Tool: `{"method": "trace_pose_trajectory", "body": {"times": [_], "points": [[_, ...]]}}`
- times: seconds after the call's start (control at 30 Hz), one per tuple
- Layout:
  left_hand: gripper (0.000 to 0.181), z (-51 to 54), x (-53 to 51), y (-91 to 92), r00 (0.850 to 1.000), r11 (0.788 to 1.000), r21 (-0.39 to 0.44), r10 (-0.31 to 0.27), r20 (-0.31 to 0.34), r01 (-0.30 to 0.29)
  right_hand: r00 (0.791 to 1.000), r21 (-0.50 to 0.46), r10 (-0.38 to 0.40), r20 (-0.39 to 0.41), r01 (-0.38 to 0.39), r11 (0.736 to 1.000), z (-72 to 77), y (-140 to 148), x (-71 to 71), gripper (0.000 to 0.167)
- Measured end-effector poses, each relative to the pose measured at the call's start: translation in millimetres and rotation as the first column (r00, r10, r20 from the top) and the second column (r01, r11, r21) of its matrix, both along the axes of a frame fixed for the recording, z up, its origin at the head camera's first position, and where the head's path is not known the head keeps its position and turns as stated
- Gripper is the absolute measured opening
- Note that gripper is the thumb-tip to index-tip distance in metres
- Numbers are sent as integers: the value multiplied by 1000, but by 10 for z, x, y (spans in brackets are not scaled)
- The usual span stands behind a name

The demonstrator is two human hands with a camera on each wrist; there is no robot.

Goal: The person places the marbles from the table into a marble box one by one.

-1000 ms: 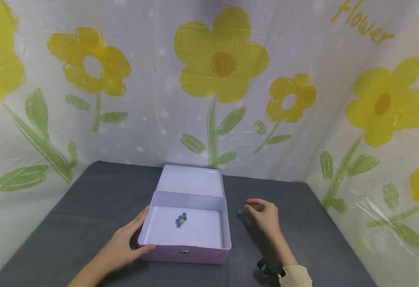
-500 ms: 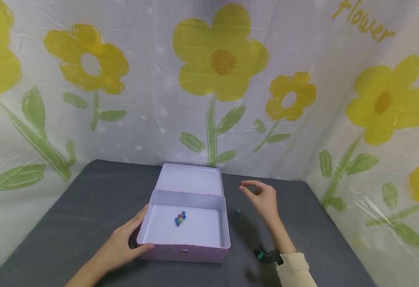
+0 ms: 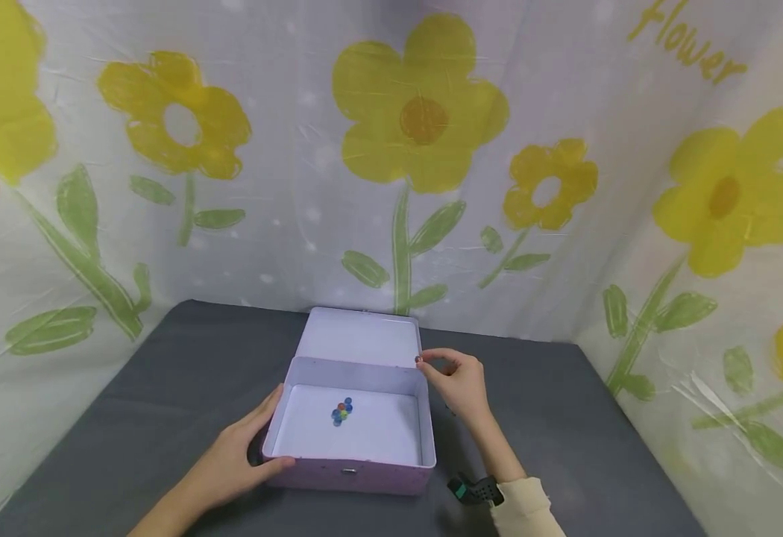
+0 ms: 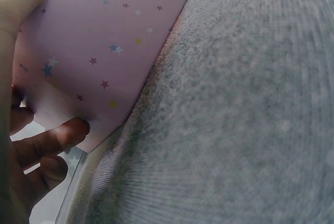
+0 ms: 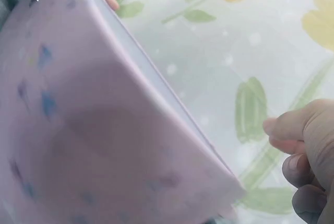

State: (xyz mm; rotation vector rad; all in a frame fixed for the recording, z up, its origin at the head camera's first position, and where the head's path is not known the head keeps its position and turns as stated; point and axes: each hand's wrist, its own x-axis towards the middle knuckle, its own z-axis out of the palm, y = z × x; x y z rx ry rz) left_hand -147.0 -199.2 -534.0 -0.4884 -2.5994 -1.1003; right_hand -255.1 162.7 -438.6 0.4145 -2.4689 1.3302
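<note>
Barely visible: reddish bead (image 3: 417, 359) pinched by right hand (image 3: 460, 382).

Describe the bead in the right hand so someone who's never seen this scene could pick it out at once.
Find the open pink star-patterned box. In the head view, the right hand is near its far right corner, pinching a tiny reddish bead. Unlike the beads clustered inside the box, this one is held in the hand.

pink star-patterned box (image 4: 104, 41), dark-grey cloth (image 3: 579, 432)
</note>
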Motion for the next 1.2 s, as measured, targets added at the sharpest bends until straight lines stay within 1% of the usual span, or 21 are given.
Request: {"method": "trace_pose_trajectory", "body": {"times": [0.2, 0.27, 0.43, 0.57, 0.8, 1.0, 1.2], "points": [[110, 29, 26, 12, 1000, 1000, 24, -9, 28, 9, 997, 10, 65, 46, -65, 998, -53, -229, 11, 11], [110, 34, 28, 1, 1000, 1000, 24, -9, 23, 9, 994, 4, 94, 57, -94, 996, -64, -317, 4, 11], [109, 17, 44, -1, 1000, 1000, 21, -3, 12, 3, 987, 33, 153, 44, -155, 987, -94, -496, 5, 10], [109, 6, 32, 9, 1000, 1000, 21, -1, 25, 0, 984, 43, 175, 22, -176, 984, -91, -602, 23, 9], [111, 17, 13, 16, 1000, 1000, 9, -8, -16, 8, 977, 51, 210, 23, -211, 976, -69, -767, 31, 11], [110, 27, 22, 24, 1000, 1000, 9, 1, 21, -1, 977, 79, 210, 42, -213, 974, -112, -828, 16, 7], [110, 5, 17, 23, 1000, 1000, 7, 7, 27, -7, 973, 117, 223, 62, -229, 966, -175, -841, -7, 6]]}}
